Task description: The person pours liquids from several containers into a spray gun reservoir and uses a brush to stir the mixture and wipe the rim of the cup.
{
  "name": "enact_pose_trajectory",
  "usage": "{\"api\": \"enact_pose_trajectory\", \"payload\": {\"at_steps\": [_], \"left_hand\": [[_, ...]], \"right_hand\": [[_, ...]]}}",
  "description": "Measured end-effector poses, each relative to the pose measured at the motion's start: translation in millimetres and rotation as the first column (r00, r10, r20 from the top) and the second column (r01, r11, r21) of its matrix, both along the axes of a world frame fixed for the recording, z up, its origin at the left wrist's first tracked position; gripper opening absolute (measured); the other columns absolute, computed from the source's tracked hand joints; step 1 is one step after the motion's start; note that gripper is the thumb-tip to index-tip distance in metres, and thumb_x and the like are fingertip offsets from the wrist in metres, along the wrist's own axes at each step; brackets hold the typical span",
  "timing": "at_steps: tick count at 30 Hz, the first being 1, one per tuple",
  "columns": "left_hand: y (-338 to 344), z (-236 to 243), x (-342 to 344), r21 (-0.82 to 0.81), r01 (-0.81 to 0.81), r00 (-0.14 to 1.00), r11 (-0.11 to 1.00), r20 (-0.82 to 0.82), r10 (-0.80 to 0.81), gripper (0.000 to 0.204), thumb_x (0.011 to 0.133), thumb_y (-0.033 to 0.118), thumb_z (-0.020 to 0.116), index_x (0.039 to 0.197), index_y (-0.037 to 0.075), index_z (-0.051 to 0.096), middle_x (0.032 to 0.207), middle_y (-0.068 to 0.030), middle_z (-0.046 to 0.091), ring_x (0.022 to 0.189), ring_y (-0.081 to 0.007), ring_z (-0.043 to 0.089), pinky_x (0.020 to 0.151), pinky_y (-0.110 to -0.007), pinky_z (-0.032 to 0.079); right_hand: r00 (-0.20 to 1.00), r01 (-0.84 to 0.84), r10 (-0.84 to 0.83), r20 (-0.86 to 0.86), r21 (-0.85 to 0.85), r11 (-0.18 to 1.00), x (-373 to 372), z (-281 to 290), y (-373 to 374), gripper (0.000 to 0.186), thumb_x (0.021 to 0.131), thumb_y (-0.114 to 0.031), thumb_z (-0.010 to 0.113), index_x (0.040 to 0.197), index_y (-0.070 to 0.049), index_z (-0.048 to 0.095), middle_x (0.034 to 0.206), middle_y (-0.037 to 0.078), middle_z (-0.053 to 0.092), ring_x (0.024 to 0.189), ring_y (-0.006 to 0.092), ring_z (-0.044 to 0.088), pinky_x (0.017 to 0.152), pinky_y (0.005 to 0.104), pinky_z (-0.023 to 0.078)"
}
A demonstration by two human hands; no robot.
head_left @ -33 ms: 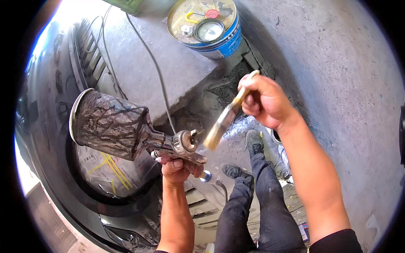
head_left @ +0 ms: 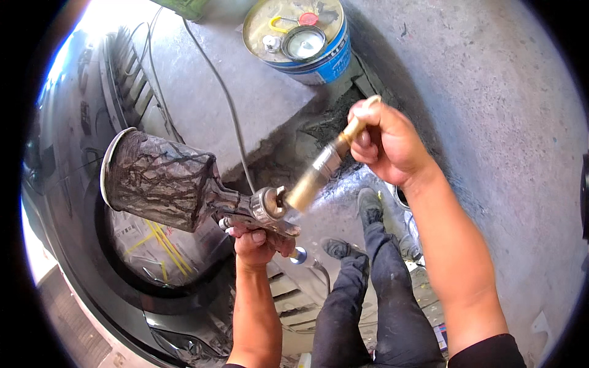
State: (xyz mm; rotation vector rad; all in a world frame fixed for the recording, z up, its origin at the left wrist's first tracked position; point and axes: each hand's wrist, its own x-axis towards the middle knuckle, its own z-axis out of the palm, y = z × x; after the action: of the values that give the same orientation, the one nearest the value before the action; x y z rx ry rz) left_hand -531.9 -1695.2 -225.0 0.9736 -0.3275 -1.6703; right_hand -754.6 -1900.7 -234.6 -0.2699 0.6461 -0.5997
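My left hand (head_left: 256, 244) is wrapped round the handle of a spray gun (head_left: 236, 205). The gun's large cup (head_left: 161, 179), streaked with dark paint and ringed by a pale rim, tilts to the left. A hose fitting shows below my fist. In my right hand (head_left: 388, 142) is a flat paintbrush (head_left: 325, 161) with a wooden handle and metal band, pinched between thumb and fingers. Its pale bristles, blurred, point down-left close to the gun's metal nozzle (head_left: 269, 203); whether they touch it I cannot tell.
A dark car body (head_left: 73, 184) curves along the left, its wheel opening covered with yellow-taped sheeting (head_left: 153, 245). At the top stands a blue bucket (head_left: 322, 64) with a small round tin (head_left: 304, 43) on its lid. A grey hose (head_left: 224, 92) crosses the floor. My legs are below.
The brush has swung slightly left, bringing its bristles nearer the gun's nozzle. The spray gun and my left hand have hardly moved.
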Motion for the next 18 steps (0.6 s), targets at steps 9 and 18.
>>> {"api": "enact_pose_trajectory", "payload": {"at_steps": [9,18], "left_hand": [[16,-13,9,0.057,-0.101,0.993,0.993,0.061,0.098,0.033,0.076,0.029,0.06,0.094,0.001,0.061,0.073,-0.0132,0.06,0.051,-0.0238,0.05,0.048,-0.037,0.038],[9,-2,-3,0.093,-0.235,0.964,0.968,0.152,0.219,0.019,0.079,0.016,0.056,0.069,-0.001,0.056,0.054,-0.0061,0.043,0.043,-0.0179,0.037,0.046,-0.033,0.034]], "right_hand": [[0.966,0.248,-0.253,-0.057,-0.088,0.965,-5,7,21,0.013,0.086,-0.019,0.062,0.086,-0.008,0.056,0.065,-0.001,0.051,0.054,0.0059,0.046,0.046,0.0206,0.034],[0.867,0.31,-0.405,-0.29,-0.321,0.895,10,24,58,0.016,0.091,-0.022,0.061,0.092,-0.007,0.056,0.068,0.0,0.056,0.057,0.0053,0.05,0.05,0.0199,0.041]]}}
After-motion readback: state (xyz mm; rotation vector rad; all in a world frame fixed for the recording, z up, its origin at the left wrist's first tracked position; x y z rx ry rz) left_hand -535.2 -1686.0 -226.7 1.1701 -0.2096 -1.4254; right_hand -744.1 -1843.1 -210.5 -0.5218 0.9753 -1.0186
